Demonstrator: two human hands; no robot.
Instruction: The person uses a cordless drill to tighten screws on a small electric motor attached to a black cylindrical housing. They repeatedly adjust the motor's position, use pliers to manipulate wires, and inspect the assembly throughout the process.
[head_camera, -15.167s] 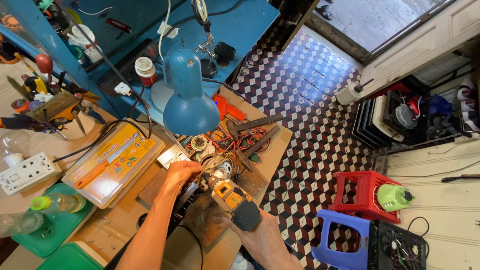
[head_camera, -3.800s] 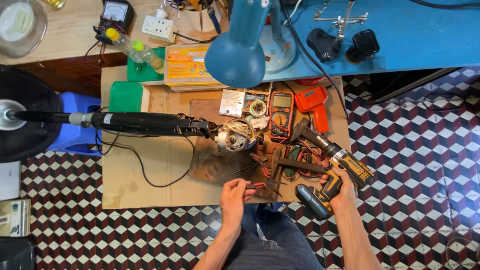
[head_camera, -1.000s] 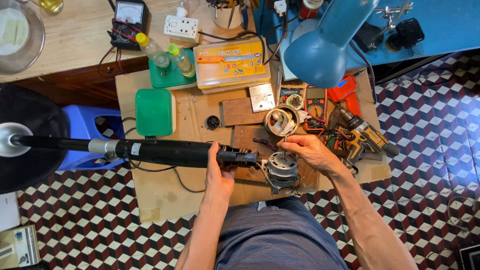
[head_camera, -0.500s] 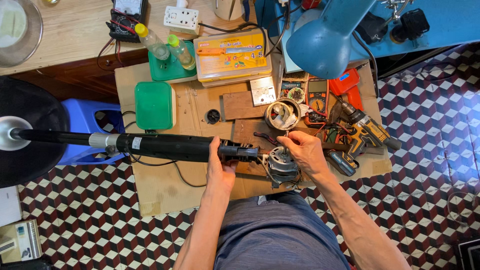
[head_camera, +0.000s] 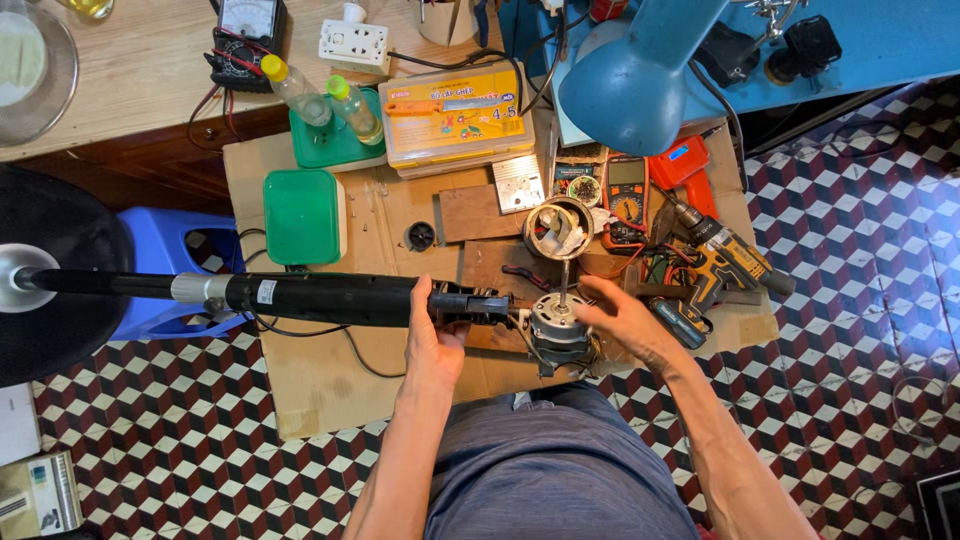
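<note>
Left hand (head_camera: 432, 335) grip closed around the black fan pole (head_camera: 320, 297); right hand (head_camera: 618, 318) open against the motor (head_camera: 556, 320).

The left hand (head_camera: 432, 340) grips the black fan pole (head_camera: 320, 297), which lies level across the cardboard-covered counter (head_camera: 320, 385). The right hand (head_camera: 625, 320) rests against the small fan motor (head_camera: 558, 322) at the pole's end, its thin shaft upright. Behind the motor sit a roll of tape (head_camera: 558, 228), a multimeter (head_camera: 626, 200) and a yellow cordless drill (head_camera: 722, 262), under a blue desk lamp (head_camera: 632, 75)
</note>
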